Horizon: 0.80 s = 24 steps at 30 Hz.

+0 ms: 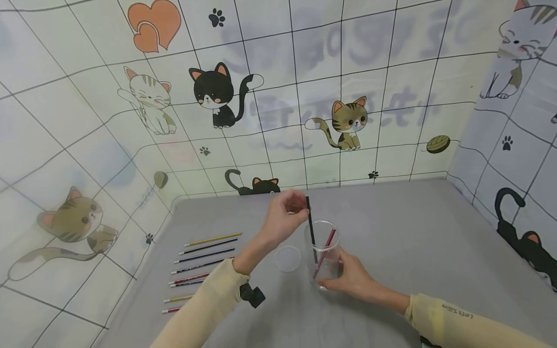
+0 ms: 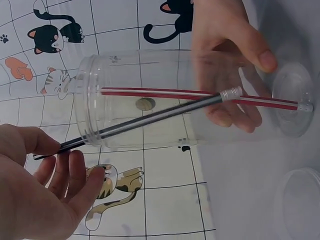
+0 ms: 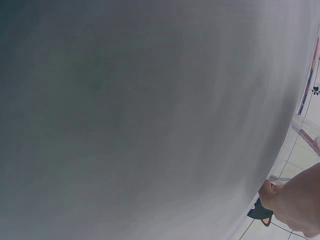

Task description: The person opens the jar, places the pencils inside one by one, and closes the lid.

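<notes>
A clear jar stands on the table, and my right hand grips it low on its right side. Inside leans a red-and-white striped pencil, its metal end at the jar's bottom. My left hand is above the rim, pinching a black pencil near its upper end between thumb and fingers. In the left wrist view this pencil slants through the jar's mouth, with its metal end down inside, above the bottom. The right wrist view catches only part of the right hand at its edge.
A round clear lid lies left of the jar. Farther left, several pencils, including a yellow one, lie in a row on the grey table, some hidden behind the left sleeve. Cloth walls with cat prints surround the table.
</notes>
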Tool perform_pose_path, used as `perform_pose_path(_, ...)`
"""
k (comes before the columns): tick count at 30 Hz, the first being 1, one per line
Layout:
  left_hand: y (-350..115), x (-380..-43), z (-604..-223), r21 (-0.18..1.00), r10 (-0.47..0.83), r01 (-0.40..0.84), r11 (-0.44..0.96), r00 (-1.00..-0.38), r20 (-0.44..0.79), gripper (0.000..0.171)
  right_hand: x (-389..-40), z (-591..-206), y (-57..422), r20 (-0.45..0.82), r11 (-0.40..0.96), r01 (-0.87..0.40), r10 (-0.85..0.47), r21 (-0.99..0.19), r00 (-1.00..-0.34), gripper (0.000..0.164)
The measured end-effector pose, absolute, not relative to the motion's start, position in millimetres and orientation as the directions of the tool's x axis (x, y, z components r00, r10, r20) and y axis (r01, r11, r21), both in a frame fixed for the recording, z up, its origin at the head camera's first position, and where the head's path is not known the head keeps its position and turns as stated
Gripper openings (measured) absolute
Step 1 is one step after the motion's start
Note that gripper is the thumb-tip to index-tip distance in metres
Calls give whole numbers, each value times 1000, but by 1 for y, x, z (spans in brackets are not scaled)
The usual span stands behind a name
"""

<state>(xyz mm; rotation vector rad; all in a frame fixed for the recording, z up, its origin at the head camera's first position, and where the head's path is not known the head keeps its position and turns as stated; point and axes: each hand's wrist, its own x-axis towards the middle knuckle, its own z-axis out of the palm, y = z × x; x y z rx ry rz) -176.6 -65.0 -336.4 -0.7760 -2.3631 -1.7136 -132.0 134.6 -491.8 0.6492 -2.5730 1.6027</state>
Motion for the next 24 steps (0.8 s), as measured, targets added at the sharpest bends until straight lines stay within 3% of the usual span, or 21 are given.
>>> perform_pose_path(14,-64,-176,-350,883,338,393,256,-892,299,17,-132,-492,136,230,386,-351,-327,-853,-917,78)
perform_pose_path(24,-67,-176,-357,883,322,385,268,-900,295,16,-132,-491,135,262,355,-377,-331,-856,-907,71)
